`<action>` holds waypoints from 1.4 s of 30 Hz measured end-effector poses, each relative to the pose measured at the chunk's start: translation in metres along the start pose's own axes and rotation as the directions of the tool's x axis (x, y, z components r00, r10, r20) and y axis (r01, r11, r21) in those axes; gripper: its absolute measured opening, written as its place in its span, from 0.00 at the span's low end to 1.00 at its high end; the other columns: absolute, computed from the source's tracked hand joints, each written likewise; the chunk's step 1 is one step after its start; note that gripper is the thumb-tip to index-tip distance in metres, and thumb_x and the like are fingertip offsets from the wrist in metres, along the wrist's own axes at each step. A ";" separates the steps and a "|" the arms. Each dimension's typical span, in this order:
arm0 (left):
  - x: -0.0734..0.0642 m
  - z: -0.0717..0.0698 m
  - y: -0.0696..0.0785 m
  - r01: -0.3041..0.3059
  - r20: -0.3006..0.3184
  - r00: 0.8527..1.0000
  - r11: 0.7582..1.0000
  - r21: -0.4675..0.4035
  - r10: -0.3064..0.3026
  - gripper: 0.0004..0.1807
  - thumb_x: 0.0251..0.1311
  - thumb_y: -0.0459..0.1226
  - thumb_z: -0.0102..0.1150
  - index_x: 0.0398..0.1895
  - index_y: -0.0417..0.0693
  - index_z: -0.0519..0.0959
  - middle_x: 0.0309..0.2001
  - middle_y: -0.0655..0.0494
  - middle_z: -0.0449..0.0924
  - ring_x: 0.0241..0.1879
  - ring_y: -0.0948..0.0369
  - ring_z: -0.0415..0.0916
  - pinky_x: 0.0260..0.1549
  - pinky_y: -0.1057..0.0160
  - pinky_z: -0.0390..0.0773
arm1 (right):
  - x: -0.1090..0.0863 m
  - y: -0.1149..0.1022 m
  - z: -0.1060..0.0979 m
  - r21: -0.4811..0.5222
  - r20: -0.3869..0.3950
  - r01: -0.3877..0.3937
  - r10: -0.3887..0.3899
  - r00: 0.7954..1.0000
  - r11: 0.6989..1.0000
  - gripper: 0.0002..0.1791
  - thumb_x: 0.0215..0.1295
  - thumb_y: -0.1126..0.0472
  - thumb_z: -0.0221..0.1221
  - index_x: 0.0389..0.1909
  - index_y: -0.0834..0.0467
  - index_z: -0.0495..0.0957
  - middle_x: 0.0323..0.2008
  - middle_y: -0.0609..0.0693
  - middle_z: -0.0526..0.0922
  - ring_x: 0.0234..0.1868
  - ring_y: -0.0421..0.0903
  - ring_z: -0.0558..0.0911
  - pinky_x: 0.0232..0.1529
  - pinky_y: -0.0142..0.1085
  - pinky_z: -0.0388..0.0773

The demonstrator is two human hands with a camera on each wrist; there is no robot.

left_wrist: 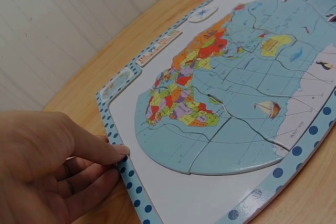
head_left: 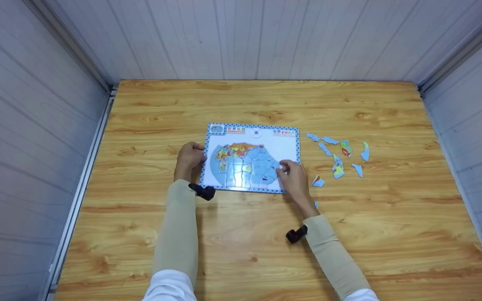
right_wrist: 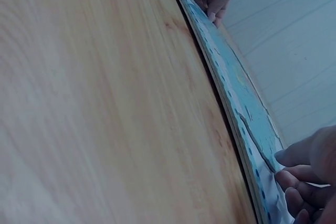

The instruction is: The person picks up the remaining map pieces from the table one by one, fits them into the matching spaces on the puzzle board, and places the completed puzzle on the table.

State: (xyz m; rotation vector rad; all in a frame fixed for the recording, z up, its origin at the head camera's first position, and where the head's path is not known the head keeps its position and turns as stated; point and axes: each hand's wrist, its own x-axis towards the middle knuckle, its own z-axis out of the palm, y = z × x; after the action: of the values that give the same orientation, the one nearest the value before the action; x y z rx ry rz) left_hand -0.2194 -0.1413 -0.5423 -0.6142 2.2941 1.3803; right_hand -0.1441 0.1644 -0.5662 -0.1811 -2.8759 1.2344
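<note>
Had a broad, flat tabletop (head_left: 404, 234) of glossy yellow-brown wood, marked with darker streaks and knots in a grain running left to right. Ended on the far side at a pale grey-white far wall (head_left: 241, 42), panelled, with vertical grey lines. Was flanked on the left by a similarly panelled, blue-grey left wall (head_left: 23, 125), and on the right by a pale, faintly striped right wall (head_left: 475, 108). Carried a narrow, straight, silvery strip (head_left: 83, 184) down the left edge. Showed grey, channel-like far-left corner trim (head_left: 68, 44) and similar far-right corner trim (head_left: 462, 53). Caught soft light, leaving a whitish sheen (head_left: 232, 246) on the near middle.
</note>
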 end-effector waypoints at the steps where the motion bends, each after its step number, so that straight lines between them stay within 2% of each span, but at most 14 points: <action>1: 0.000 0.000 0.000 0.001 -0.002 1.000 1.000 0.000 -0.001 0.16 0.59 0.28 0.54 0.52 0.40 0.74 0.51 0.44 0.74 0.50 0.52 0.71 0.51 0.56 0.72 | 0.000 0.000 -0.001 0.000 0.005 -0.004 0.004 1.000 1.000 0.16 0.62 0.60 0.61 0.49 0.60 0.80 0.36 0.53 0.82 0.39 0.49 0.78 0.45 0.41 0.73; 11: -0.001 0.000 0.003 0.005 0.005 1.000 1.000 -0.018 -0.005 0.16 0.60 0.28 0.53 0.52 0.41 0.73 0.52 0.45 0.74 0.50 0.52 0.71 0.52 0.56 0.72 | 0.001 0.000 -0.009 0.062 0.038 -0.018 0.016 0.999 0.998 0.15 0.62 0.59 0.62 0.49 0.60 0.80 0.36 0.52 0.82 0.38 0.48 0.78 0.43 0.40 0.74; 18: -0.001 -0.001 0.000 -0.035 -0.001 0.999 0.999 0.012 0.035 0.17 0.60 0.30 0.54 0.53 0.40 0.73 0.53 0.42 0.74 0.51 0.51 0.71 0.53 0.55 0.72 | 0.000 0.003 -0.015 0.136 0.035 0.006 -0.011 0.999 0.991 0.14 0.62 0.60 0.62 0.47 0.61 0.80 0.36 0.53 0.82 0.38 0.48 0.78 0.42 0.39 0.73; 26: -0.001 0.001 -0.006 0.015 0.006 1.000 1.000 -0.028 -0.014 0.16 0.61 0.30 0.52 0.53 0.42 0.73 0.54 0.44 0.73 0.51 0.51 0.70 0.53 0.54 0.72 | -0.007 0.006 -0.022 0.181 0.032 0.015 -0.021 0.999 0.983 0.14 0.63 0.59 0.61 0.47 0.61 0.79 0.38 0.54 0.81 0.39 0.47 0.78 0.42 0.37 0.74; 33: -0.001 0.001 -0.003 0.020 -0.007 1.000 0.999 -0.039 -0.021 0.16 0.60 0.29 0.52 0.52 0.42 0.73 0.52 0.44 0.73 0.50 0.52 0.71 0.50 0.57 0.72 | -0.009 0.006 -0.036 0.194 0.015 0.015 -0.018 1.000 0.981 0.15 0.64 0.58 0.61 0.48 0.63 0.79 0.39 0.55 0.81 0.39 0.48 0.78 0.41 0.36 0.73; 42: -0.002 0.000 -0.002 -0.012 0.004 1.000 0.999 -0.038 0.012 0.16 0.61 0.29 0.53 0.53 0.41 0.73 0.53 0.43 0.73 0.50 0.52 0.70 0.50 0.57 0.73 | -0.015 0.014 -0.048 0.226 0.000 -0.004 0.004 1.000 0.974 0.15 0.64 0.59 0.61 0.48 0.62 0.79 0.38 0.54 0.81 0.38 0.46 0.78 0.39 0.28 0.74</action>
State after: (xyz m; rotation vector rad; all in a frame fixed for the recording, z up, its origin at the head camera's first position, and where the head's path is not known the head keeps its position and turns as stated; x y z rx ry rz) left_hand -0.2168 -0.1416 -0.5424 -0.6100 2.2762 1.4324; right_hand -0.1248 0.2069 -0.5424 -0.1845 -2.7064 1.5472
